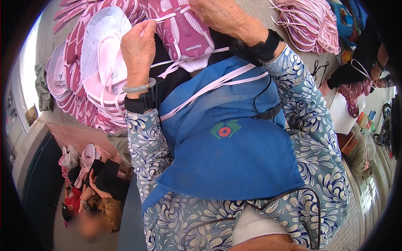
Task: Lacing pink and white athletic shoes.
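A pink shoe upper (178,35) with a mesh and strap pattern lies on my lap, its toe end toward me. Between the thumb and fingers of my left hand (140,50) is a pale pink shoelace (166,17), drawn out sideways from the upper. My right hand (224,16) is closed at the lace's other side, over the top of the upper; the picture's top edge cuts off part of it. More loose pale laces (213,88) lie across my blue apron (234,163).
Beside my left arm stand stacked pink shoe uppers (106,46). A bundle of pink and white laces (307,25) lies beyond my right arm. One co-worker (102,201) sits at lower left; another person's hand (377,77) holds a pink piece at far right.
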{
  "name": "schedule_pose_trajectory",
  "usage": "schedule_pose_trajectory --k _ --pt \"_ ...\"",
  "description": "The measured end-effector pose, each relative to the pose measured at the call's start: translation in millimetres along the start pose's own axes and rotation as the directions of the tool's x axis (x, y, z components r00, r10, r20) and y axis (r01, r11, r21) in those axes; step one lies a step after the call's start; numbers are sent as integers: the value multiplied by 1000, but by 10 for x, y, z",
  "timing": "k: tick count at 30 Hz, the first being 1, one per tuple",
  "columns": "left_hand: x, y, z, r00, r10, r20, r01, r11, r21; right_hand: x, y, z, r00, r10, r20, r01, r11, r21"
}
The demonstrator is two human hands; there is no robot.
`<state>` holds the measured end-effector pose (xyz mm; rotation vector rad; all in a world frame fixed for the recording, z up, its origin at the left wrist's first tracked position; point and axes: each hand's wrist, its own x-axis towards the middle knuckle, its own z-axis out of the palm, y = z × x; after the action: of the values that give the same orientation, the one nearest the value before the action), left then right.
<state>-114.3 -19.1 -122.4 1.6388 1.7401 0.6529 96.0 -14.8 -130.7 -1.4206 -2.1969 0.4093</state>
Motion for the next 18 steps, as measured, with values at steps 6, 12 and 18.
schedule_pose_trajectory --k 6,12,18 --pt "26 1 68 999 -4 32 4 1000 8 100 63 -81 956 209 205 -268 904 332" --pt "48 -20 161 986 136 -97 -139 990 -32 -8 110 -16 900 389 195 -434 760 484" --pt "58 33 155 996 78 -48 -79 997 -9 -61 67 34 882 460 103 -447 745 495"
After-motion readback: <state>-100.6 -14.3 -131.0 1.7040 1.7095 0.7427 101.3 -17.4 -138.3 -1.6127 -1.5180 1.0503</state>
